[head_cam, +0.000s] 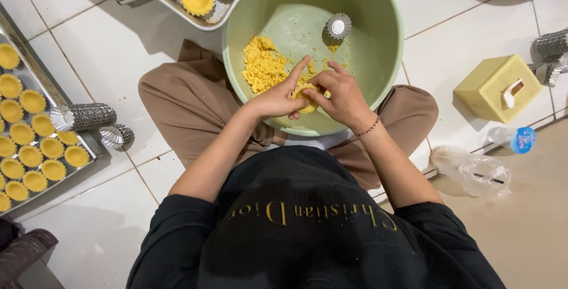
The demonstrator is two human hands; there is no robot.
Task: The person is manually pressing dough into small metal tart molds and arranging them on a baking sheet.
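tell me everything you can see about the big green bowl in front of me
The green bowl is large, round and pale green, plastic by its look, standing upright on the white tiled floor between the person's knees. Inside lie a heap of yellow crumbly dough and one small fluted metal tart mould. The left hand and right hand work over its near rim, pressing a piece of dough. Its far edge overlaps a metal tray.

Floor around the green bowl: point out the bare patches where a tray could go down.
Bare tile lies between the green bowl and the yellow box, and left of the knee up to the stacked tins. Crowded: the left tray, the top tray, and the bowl, where left hand and right hand press dough.
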